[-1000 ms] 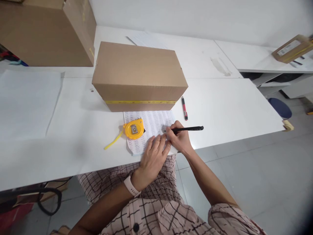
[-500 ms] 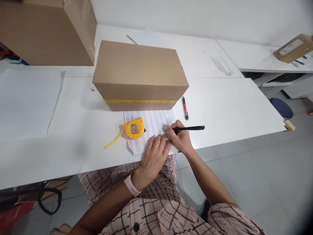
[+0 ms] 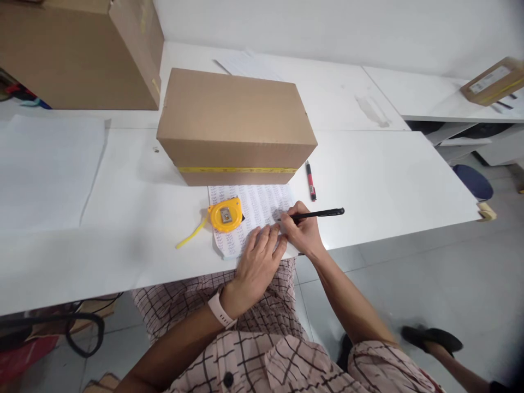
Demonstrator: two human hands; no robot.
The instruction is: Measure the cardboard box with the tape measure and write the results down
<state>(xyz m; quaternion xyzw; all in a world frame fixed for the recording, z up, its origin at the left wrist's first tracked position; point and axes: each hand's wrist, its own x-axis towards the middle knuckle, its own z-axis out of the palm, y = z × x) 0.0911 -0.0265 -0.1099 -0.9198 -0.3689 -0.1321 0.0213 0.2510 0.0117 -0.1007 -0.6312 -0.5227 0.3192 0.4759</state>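
Note:
A printed sheet of paper [image 3: 254,204] lies at the near edge of the white table [image 3: 385,180]. My right hand [image 3: 301,232] is closed round a black pen [image 3: 319,214] with its tip on the sheet. My left hand [image 3: 256,265] lies flat on the sheet's lower part, fingers together and stretched out, a pale watch on the wrist. A yellow tape measure [image 3: 224,215] rests on the sheet's left side, a short length of tape trailing left. Behind the sheet stands a closed cardboard box [image 3: 233,123] with a yellow strip along its front.
A red and black marker [image 3: 310,181] lies right of the box. A larger cardboard box [image 3: 82,52] stands at the back left, with a big white sheet [image 3: 45,169] before it. A small parcel [image 3: 491,82] sits on the far right desk. A foot in a dark shoe [image 3: 432,338] shows at lower right.
The hands, pen and tape measure have held their places. A foot in a dark shoe has come into view on the floor at the lower right.

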